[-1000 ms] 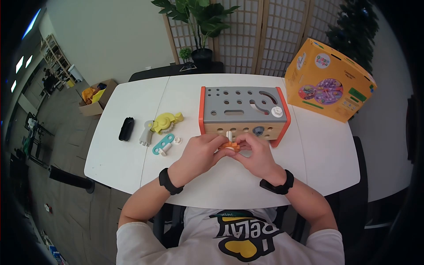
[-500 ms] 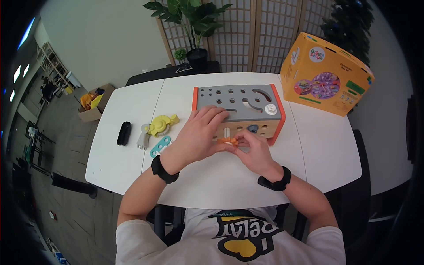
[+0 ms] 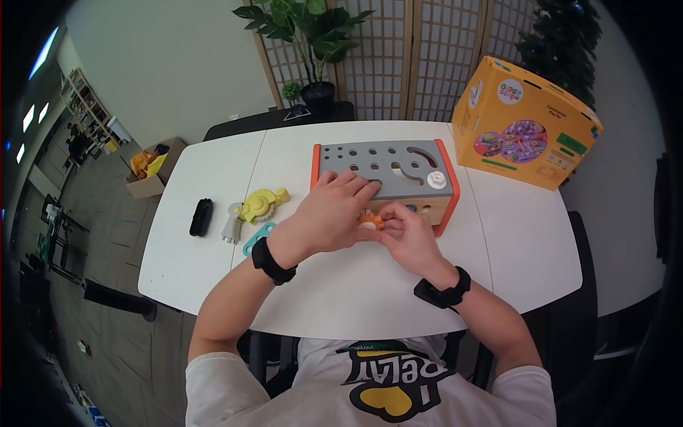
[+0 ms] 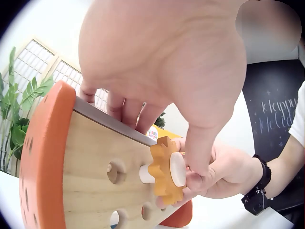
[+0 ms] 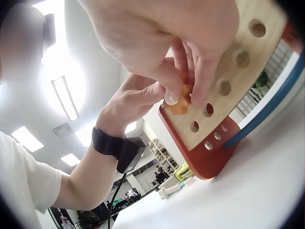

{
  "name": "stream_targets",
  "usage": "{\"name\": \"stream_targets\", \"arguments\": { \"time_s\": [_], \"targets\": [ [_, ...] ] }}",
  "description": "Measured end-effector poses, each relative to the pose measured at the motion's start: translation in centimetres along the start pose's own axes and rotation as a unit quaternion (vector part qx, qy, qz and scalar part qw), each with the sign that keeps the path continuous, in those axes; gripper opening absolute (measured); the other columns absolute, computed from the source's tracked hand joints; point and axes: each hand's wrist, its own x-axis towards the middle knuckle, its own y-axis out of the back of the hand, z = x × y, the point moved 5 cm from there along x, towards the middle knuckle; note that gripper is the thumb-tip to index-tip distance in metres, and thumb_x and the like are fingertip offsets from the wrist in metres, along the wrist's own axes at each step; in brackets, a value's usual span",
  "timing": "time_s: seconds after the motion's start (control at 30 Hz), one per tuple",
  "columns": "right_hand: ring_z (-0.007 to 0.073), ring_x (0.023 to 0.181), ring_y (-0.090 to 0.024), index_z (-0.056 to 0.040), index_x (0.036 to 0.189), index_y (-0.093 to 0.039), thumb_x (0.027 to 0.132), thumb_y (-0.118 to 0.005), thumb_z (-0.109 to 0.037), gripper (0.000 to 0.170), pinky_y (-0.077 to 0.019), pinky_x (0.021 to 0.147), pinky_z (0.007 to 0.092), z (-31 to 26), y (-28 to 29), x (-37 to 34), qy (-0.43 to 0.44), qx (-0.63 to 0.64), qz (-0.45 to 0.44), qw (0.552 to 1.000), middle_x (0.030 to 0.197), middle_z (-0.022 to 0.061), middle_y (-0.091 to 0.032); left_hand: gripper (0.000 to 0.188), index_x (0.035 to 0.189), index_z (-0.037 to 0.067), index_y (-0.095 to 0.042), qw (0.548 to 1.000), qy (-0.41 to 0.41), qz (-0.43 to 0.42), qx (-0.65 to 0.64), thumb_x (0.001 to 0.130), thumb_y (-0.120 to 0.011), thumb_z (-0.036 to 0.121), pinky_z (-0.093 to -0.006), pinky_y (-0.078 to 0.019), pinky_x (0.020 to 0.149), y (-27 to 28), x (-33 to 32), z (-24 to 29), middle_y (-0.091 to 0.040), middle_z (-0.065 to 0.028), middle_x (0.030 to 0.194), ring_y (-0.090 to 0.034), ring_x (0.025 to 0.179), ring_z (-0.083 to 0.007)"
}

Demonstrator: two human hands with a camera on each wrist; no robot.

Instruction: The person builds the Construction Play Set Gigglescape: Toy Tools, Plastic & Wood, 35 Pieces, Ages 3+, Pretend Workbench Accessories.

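An orange toy gear [image 4: 164, 176] stands close to the wooden front of a toy workbench [image 4: 90, 167] with a grey top and red ends. Through the gear runs a white bolt; its round head [image 4: 177, 169] faces outward and its shank [image 4: 146, 174] points at the wood, near the holes. My right hand [image 3: 413, 245] pinches the gear and bolt head between thumb and fingers. Spread over the grey top, the fingers of my left hand [image 3: 331, 213] rest there, while its straight thumb comes down at the bolt head. In the head view my left hand covers part of the front panel.
Left on the white table lie a yellow toy saw [image 3: 260, 206], a grey toy piece [image 3: 231, 222], a teal holed strip [image 3: 257, 240] and a black piece [image 3: 201, 217]. A yellow carton [image 3: 526, 121] stands back right. One white nut [image 3: 436, 179] sits on the workbench top.
My left hand has left the gear's side and reached onto the workbench top, its thumb staying at the bolt head. Gear and bolt have come up closer to the front panel.
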Motion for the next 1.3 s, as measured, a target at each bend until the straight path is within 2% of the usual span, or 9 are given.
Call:
{"name": "stream_targets", "arguments": {
  "time_s": [0.17, 0.43, 0.63, 0.8, 0.9, 1.0, 1.1, 1.23, 1.3],
  "targets": [
    [0.0245, 0.099, -0.075, 0.0057, 0.11, -0.058, 0.089, -0.063, 0.011, 0.022, -0.0602, 0.087, 0.0319, 0.2, 0.1, -0.3, 0.005, -0.001, 0.003, 1.0, 0.102, 0.0178, -0.071, 0.078, 0.135, 0.003, -0.056, 0.999, 0.017, -0.007, 0.038, 0.074, -0.086, 0.042, -0.0405, -0.0389, 0.097, -0.8, 0.0, 0.4, -0.064, -0.0108, 0.115, -0.061, 0.108, -0.0271],
    [0.0294, 0.101, -0.075, 0.0015, 0.122, -0.054, 0.089, -0.067, 0.001, 0.036, -0.06, 0.089, 0.0348, -1.1, 0.7, -0.9, 0.014, -0.095, -0.033, 0.995, 0.103, 0.02, -0.074, 0.073, 0.134, 0.002, -0.055, 0.998, 0.022, -0.037, 0.042, 0.077, -0.085, 0.036, -0.0398, -0.0379, 0.096, -0.9, 0.3, 0.4, -0.062, -0.0106, 0.116, -0.06, 0.109, -0.027],
    [0.0281, 0.089, -0.074, 0.0001, 0.114, -0.061, 0.088, -0.069, -0.002, 0.027, -0.0588, 0.078, 0.0325, -3.7, 3.7, -1.5, 0.004, -0.169, -0.02, 0.985, 0.098, 0.0154, -0.075, 0.046, 0.119, 0.006, -0.067, 0.984, -0.078, 0.13, -0.092, 0.083, -0.082, 0.029, -0.0424, -0.0458, 0.095, 1.3, -1.7, -0.8, -0.064, -0.0095, 0.122, -0.061, 0.109, -0.0294],
    [0.0319, 0.104, -0.066, -0.0011, 0.11, -0.067, 0.086, -0.07, -0.004, 0.025, -0.0541, 0.088, 0.0371, -4.9, 8.5, 0.0, 0.164, -0.306, 0.069, 0.935, 0.114, 0.0159, -0.07, 0.017, 0.103, 0.004, -0.071, 0.97, 0.108, 0.217, -0.012, 0.089, -0.073, 0.015, -0.041, -0.0523, 0.089, 4.8, -5.8, -7.8, -0.069, -0.0119, 0.106, -0.065, 0.102, -0.0315],
    [0.0374, 0.131, -0.052, -0.002, 0.119, -0.068, 0.089, -0.069, -0.013, 0.032, -0.0444, 0.107, 0.044, -4.6, 9.8, 1.5, 0.154, -0.323, 0.074, 0.931, 0.137, 0.0205, -0.06, 0.032, 0.115, 0.004, -0.07, 0.94, 0.332, 0.07, 0.025, 0.085, -0.071, 0.015, -0.0421, -0.0535, 0.093, 3.6, -10.4, -15.5, -0.07, -0.0135, 0.108, -0.065, 0.108, -0.0321],
    [0.0396, 0.141, -0.045, -0.0025, 0.124, -0.067, 0.09, -0.069, -0.016, 0.037, -0.0412, 0.112, 0.0448, -3.2, 9.5, 1.9, 0.13, -0.377, 0.039, 0.916, 0.144, 0.0225, -0.056, 0.05, 0.126, 0.008, -0.066, 0.903, 0.406, -0.069, 0.123, 0.077, -0.075, 0.016, -0.0432, -0.0558, 0.094, 1.7, -15.1, -19.3, -0.071, -0.0139, 0.106, -0.066, 0.111, -0.0337],
    [0.0394, 0.148, -0.037, -0.0025, 0.126, -0.066, 0.09, -0.069, -0.017, 0.039, -0.0387, 0.115, 0.0458, -3.4, 9.1, 2.0, 0.116, -0.375, 0.023, 0.919, 0.147, 0.0245, -0.054, 0.063, 0.134, 0.013, -0.062, 0.874, 0.448, -0.152, 0.113, 0.073, -0.077, 0.015, -0.0425, -0.0558, 0.096, -0.2, -17.3, -20.9, -0.071, -0.0155, 0.11, -0.066, 0.113, -0.0336],
    [0.04, 0.149, -0.035, -0.0027, 0.125, -0.067, 0.09, -0.07, -0.016, 0.038, -0.0387, 0.115, 0.0461, -3.5, 9.3, 2.1, 0.114, -0.351, -0.001, 0.929, 0.144, 0.0256, -0.056, 0.055, 0.128, 0.015, -0.064, 0.863, 0.463, -0.185, 0.079, 0.075, -0.074, 0.011, -0.0445, -0.0584, 0.088, -0.2, -17.2, -20.4, -0.073, -0.0172, 0.109, -0.07, 0.102, -0.0371],
    [0.0403, 0.149, -0.036, -0.0031, 0.125, -0.067, 0.089, -0.07, -0.014, 0.037, -0.0387, 0.115, 0.0459, -3.5, 9.4, 2.2, 0.117, -0.346, -0.008, 0.931, 0.142, 0.0258, -0.058, 0.052, 0.127, 0.015, -0.065, 0.873, 0.451, -0.157, 0.098, 0.076, -0.071, 0.008, -0.0448, -0.0589, 0.085, 0.0, -17.4, -21.5, -0.073, -0.0171, 0.104, -0.071, 0.098, -0.0374]
  ]
}}
